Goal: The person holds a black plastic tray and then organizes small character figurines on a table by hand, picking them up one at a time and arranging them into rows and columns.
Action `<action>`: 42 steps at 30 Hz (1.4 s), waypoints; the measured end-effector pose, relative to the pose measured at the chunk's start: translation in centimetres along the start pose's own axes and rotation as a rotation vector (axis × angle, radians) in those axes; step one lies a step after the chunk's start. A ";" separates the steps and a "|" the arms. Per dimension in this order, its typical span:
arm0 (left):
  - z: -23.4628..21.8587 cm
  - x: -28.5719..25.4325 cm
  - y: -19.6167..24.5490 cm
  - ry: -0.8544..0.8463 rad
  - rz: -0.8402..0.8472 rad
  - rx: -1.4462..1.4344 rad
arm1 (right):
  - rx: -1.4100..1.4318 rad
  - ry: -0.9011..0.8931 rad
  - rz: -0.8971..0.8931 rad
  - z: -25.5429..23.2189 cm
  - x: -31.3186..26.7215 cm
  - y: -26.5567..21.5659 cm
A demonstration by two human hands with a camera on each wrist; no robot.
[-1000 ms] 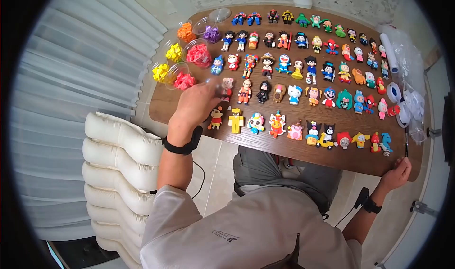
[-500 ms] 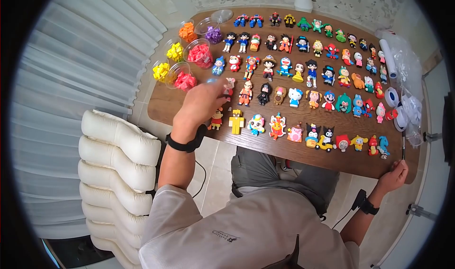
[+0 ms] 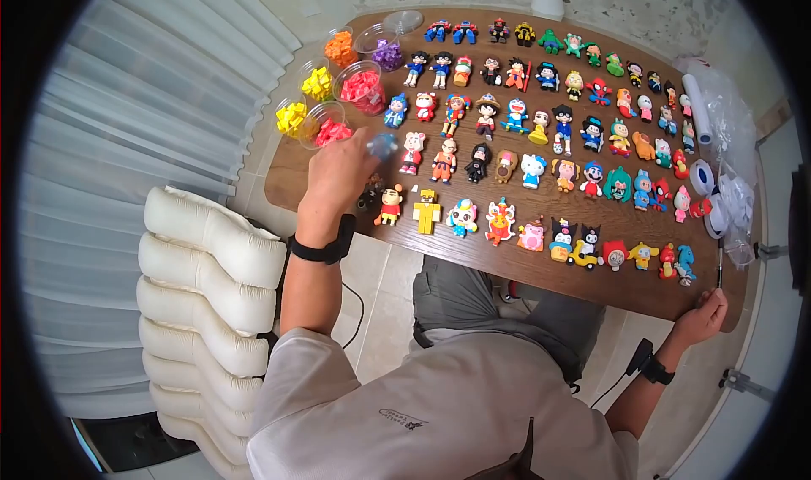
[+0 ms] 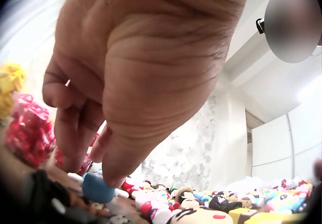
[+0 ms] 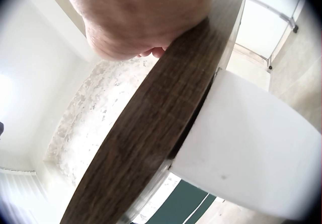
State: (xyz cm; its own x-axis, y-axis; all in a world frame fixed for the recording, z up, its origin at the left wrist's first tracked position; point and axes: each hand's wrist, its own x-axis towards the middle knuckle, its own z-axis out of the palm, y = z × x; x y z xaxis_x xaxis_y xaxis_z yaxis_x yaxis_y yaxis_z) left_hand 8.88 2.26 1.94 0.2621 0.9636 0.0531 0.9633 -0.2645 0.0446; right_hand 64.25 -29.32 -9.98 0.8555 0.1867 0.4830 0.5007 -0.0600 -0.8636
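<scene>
My left hand [image 3: 338, 174] pinches the blue figure [image 3: 383, 147] between thumb and fingertips, just left of the pink-white bear [image 3: 411, 153] | my right hand [image 3: 703, 318]: at the table's [image 3: 650, 294] edge, grip can't tell | best I pinch lightly, fingers clear of the bear

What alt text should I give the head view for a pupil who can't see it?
A person's left hand holds a small, blurred blue item over a brown table lined with rows of toy figures. Clear tubs of orange, purple, yellow and red pieces stand at its far left; the right hand is at its near right corner.
</scene>
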 end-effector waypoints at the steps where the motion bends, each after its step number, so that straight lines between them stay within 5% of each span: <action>1: 0.2 0.2 -0.1 -0.002 -0.004 0.004 | -0.004 -0.004 -0.001 0.0 0.1 0.2; 14: -1.5 -3.1 -1.2 0.019 -0.022 -0.133 | -0.007 -0.009 -0.002 -0.2 0.3 0.6; 31: 2.6 -7.4 -2.2 0.090 -0.108 -0.336 | 0.012 0.002 0.016 0.1 0.2 0.1; 37: 1.4 -7.7 -1.1 -0.013 -0.238 -0.263 | -0.001 0.003 0.023 0.2 0.2 -0.2; 40: 1.2 -8.1 -1.1 0.128 -0.209 -0.233 | 0.003 -0.006 0.020 0.1 0.2 0.0; 42: 2.0 -8.0 -1.9 0.201 -0.042 -0.216 | 0.001 -0.005 0.011 0.1 0.2 -0.1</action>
State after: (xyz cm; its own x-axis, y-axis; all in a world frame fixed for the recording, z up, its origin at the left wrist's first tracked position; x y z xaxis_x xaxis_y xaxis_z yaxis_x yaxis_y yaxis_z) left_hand 5.08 -4.89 -0.57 0.1852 0.9524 0.2423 0.9329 -0.2479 0.2613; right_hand 64.35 -29.18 -9.84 0.8601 0.1914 0.4729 0.4914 -0.0614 -0.8688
